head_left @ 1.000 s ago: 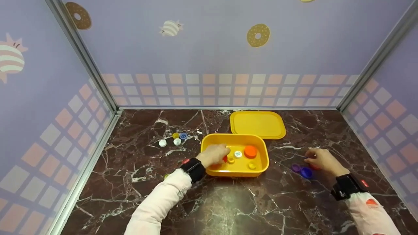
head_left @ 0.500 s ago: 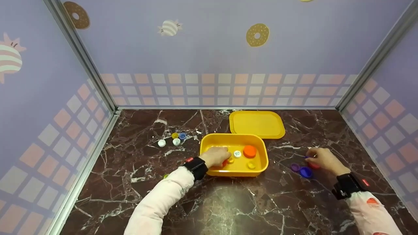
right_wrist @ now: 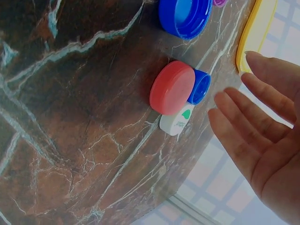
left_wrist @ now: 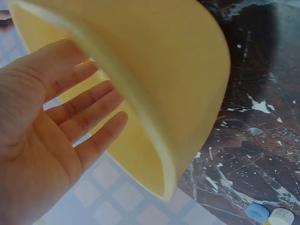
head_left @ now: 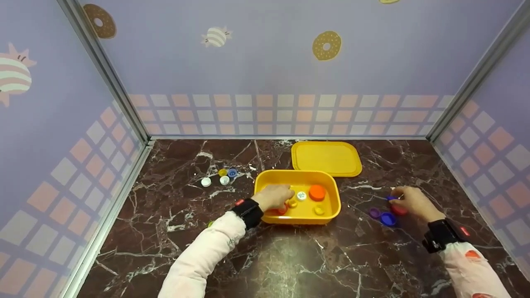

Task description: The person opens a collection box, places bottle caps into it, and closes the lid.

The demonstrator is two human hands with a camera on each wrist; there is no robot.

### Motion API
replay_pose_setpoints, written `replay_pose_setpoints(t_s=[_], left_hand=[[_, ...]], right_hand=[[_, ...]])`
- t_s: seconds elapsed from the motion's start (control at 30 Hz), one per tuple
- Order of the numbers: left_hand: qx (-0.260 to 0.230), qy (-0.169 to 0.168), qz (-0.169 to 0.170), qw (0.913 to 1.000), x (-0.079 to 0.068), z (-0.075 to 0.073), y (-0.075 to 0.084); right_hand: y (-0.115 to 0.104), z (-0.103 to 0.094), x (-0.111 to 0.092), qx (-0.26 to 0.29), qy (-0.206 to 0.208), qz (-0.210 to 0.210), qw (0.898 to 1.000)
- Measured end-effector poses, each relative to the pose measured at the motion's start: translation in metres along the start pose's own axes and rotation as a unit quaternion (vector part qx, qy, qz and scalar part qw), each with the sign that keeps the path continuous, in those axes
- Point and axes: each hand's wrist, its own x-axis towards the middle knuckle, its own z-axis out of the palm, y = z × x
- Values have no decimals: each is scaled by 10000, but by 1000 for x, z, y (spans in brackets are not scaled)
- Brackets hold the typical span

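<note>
My left hand [head_left: 273, 196] reaches over the near left rim into a yellow plastic box [head_left: 333, 215], above a red cap [head_left: 283, 209] and beside a small yellow cap [head_left: 292, 203]. In the left wrist view its fingers [left_wrist: 86, 112] are loosely extended, with some tips hidden by the box wall. My right hand [head_left: 416, 203] hovers by a cluster of bottle caps on the right. In the right wrist view its fingers hold nothing. There a red cap [right_wrist: 172, 88] touches a small blue cap [right_wrist: 200, 87] and a white cap [right_wrist: 174, 123].
In the box lie a white cap [head_left: 301, 195], an orange cap [head_left: 317, 192] and another yellow cap [head_left: 319, 210]. Behind it rests a yellow lid [head_left: 327, 159]. Several caps, one white [head_left: 206, 182], lie left. A purple cap [head_left: 374, 213] and larger blue cap [head_left: 388, 219] lie right.
The red cap by my left hand now lies lower in the box, clear of the fingertips. My right fingers have lifted slightly, and the small blue cap shows more beside them.
</note>
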Motion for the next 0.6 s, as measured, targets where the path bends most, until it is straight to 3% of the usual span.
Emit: replay_pose_setpoints(t_s=[0.37,0.6], left_hand=[[-31,784,-181,9968,-9,-8,0],[-118,1436,-120,9895,-22,-9,-2]], right_hand=[[12,4,-5,-535,-490,494,9961],[11,8,-4,-697,-530,586,9944]])
